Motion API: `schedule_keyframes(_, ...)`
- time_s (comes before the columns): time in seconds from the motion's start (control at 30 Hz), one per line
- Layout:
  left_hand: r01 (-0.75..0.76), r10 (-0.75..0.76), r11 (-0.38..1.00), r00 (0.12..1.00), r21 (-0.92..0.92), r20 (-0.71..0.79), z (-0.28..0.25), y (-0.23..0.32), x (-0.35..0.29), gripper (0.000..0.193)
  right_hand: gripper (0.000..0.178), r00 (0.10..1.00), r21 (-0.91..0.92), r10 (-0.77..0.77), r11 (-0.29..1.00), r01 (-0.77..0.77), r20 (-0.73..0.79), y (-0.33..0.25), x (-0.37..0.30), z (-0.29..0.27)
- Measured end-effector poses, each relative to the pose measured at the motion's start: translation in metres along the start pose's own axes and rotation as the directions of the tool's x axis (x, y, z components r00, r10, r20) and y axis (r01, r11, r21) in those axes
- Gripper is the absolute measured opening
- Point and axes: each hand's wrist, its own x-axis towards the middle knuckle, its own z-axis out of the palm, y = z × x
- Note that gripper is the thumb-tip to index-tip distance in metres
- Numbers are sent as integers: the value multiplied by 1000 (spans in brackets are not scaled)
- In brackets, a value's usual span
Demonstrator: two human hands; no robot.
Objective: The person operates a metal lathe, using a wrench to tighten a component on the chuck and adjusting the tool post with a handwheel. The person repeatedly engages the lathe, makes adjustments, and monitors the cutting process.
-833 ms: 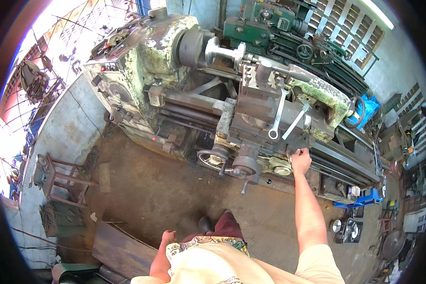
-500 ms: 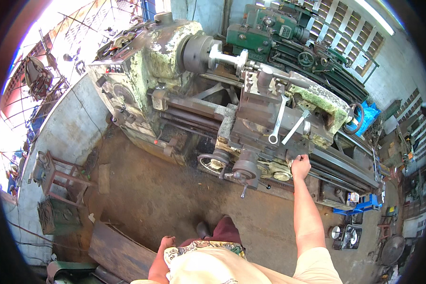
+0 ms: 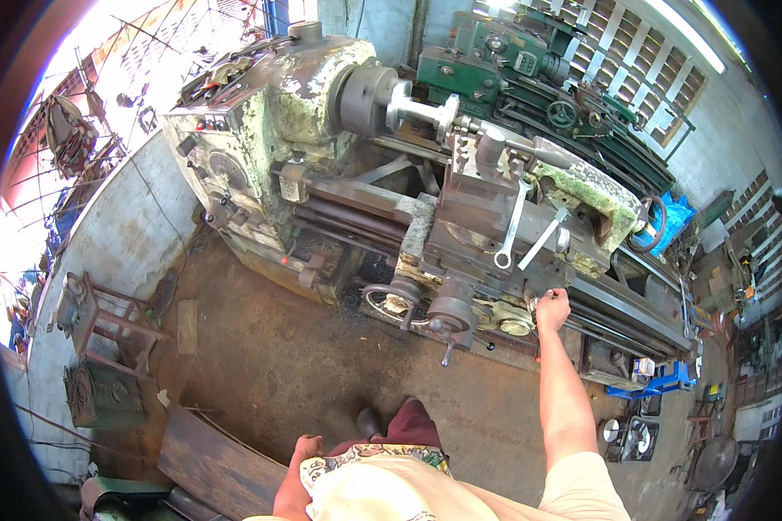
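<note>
A large worn metal lathe (image 3: 269,113) with flaking pale green paint stretches across the view. My right hand (image 3: 553,310) reaches out to the right end of its carriage, fingers closed at a small fitting there; the hand hides what they grip. Two wrenches, a ring spanner (image 3: 513,224) and a shorter T-handled wrench (image 3: 543,239), lie on the carriage above that hand. A pale metal workpiece (image 3: 421,110) sits between the dark chuck (image 3: 367,100) and the tailstock (image 3: 586,178). Low by my side hangs my left hand (image 3: 308,446), fingers curled, nothing visible in them.
Handwheels (image 3: 395,301) and a crank handle (image 3: 447,353) jut from the lathe's front. A second, green lathe (image 3: 460,74) stands behind. On the left are a small stool-like frame (image 3: 117,326) and a wooden board (image 3: 217,460); a black crate (image 3: 632,438) sits at right.
The view has shifted very slightly. Both hands stay in the same places, and the wrenches and workpiece have not visibly moved.
</note>
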Motion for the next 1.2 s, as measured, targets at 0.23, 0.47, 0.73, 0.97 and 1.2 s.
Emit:
schedule_keyframes(0.23, -1, 1, 1000, 1000, 4, -3, -3, -6, -9, 31, 15, 998, -38, -50, 998, 49, -41, 7, 3, 5)
schedule_keyframes(0.47, -50, 50, 999, 999, 16, -11, 0, 4, -5, 23, 16, 999, 3, -39, 999, 39, -37, 12, 4, 8)
schedule_keyframes(0.73, -37, 38, 999, 999, 37, -10, 0, 18, 10, 26, 16, 1000, 15, -16, 1000, 16, -25, 12, 3, 6)
schedule_keyframes(0.97, -94, 93, 992, 996, 87, 16, -5, 15, 17, 26, 16, 1000, 1, 3, 1000, -3, -26, 10, 3, 6)
schedule_keyframes(1.2, -67, 68, 998, 997, -18, 34, -5, 14, 15, 28, 15, 999, -10, -6, 1000, 6, -33, 9, 3, 7)
